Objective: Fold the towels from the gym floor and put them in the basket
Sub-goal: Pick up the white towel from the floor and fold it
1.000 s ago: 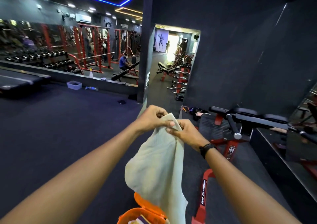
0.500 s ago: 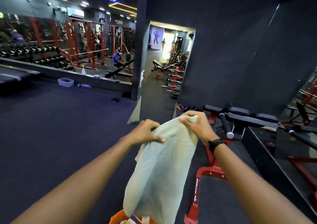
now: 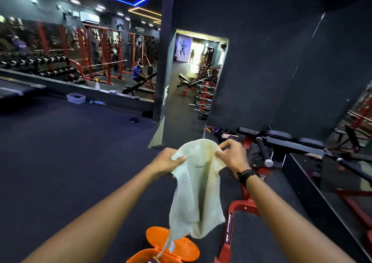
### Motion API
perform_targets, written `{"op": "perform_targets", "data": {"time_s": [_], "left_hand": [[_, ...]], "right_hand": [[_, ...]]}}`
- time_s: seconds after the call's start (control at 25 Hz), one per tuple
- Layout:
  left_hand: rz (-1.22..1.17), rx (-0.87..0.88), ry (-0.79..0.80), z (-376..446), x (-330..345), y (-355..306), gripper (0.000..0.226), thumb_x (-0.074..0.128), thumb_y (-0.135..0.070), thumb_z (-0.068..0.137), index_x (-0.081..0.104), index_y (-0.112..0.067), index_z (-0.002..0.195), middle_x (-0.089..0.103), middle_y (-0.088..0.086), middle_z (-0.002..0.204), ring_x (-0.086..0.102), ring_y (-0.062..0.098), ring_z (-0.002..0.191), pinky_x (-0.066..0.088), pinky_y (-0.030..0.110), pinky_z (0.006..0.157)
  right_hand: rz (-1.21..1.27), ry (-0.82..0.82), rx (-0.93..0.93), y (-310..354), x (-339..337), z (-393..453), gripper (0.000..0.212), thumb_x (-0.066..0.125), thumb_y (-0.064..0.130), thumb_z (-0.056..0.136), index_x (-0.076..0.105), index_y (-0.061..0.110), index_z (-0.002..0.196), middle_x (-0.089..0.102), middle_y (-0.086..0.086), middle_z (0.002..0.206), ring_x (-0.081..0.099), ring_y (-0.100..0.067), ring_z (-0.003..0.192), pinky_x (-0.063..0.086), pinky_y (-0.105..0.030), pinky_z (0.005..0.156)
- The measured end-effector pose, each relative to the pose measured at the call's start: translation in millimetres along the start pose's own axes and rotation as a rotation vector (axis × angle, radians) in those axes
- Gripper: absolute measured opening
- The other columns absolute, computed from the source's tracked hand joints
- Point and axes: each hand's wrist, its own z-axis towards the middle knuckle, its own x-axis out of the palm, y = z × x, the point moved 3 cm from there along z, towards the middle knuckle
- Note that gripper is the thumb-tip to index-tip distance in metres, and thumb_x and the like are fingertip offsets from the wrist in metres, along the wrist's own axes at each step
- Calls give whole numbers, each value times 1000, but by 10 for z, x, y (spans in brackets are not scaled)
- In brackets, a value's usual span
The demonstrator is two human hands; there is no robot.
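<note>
Towel of pale colour hanging in the air above our orange basket, our left hand and right hand pinching its top edge, dark gym floor below.

towel is hanging between left hand and right hand — basket is sitting below, bench lying right.

The bottom edge cuts off the orange basket, and the towel hanging over it hides part of its lid. What lies inside is too little seen to tell. Towel cloth covers the left hand's fingertips.
</note>
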Motion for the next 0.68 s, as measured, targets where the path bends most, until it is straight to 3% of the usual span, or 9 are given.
{"op": "perform_targets", "data": {"time_s": [0.16, 0.28, 0.4, 0.52, 0.6, 0.68], "left_hand": [[155, 38, -13, -9, 179, -191, 42, 52, -33, 94, 46, -15, 56, 56, 9, 67, 50, 18, 64, 35, 30, 55], [177, 92, 7, -65, 284, -249, 46, 56, -36, 91, 45, -12, 54, 47, 2, 60, 44, 13, 56, 32, 32, 51], [227, 88, -127, -89, 263, -248, 48, 61, -27, 89, 33, -16, 52, 34, -3, 56, 33, 13, 55, 22, 30, 50], [164, 74, -179, -113, 234, -196, 16, 62, -23, 87, 48, -19, 79, 51, -2, 71, 49, 21, 73, 32, 28, 57], [141, 110, -137, -178, 260, -215, 13, 62, -22, 87, 50, -21, 94, 55, -1, 73, 54, 28, 80, 34, 28, 59], [182, 134, -105, -246, 276, -270, 18, 68, -35, 83, 58, -22, 90, 62, 2, 77, 59, 25, 87, 36, 26, 60]], "right_hand": [[-11, 95, -42, 176, 249, -107, 21, 71, 12, 70, 52, 17, 78, 59, -2, 73, 55, -20, 72, 39, -26, 58], [-69, 162, -59, 230, 365, -139, 12, 68, 12, 71, 58, 15, 77, 61, -1, 80, 55, -19, 78, 36, -23, 52], [-83, 216, -44, 217, 412, -172, 3, 67, 12, 74, 67, 14, 76, 67, -2, 86, 63, -20, 86, 47, -24, 64], [-48, 292, 24, 165, 473, -177, 9, 66, 10, 75, 68, 14, 67, 73, -9, 84, 70, -22, 82, 59, -36, 73], [-54, 341, 62, 146, 503, -174, 12, 63, 6, 73, 69, 9, 63, 73, -13, 75, 72, -25, 74, 60, -41, 72], [26, 378, 135, 118, 510, -165, 12, 60, 1, 74, 66, 1, 63, 68, -14, 65, 70, -25, 63, 60, -40, 66]]}}
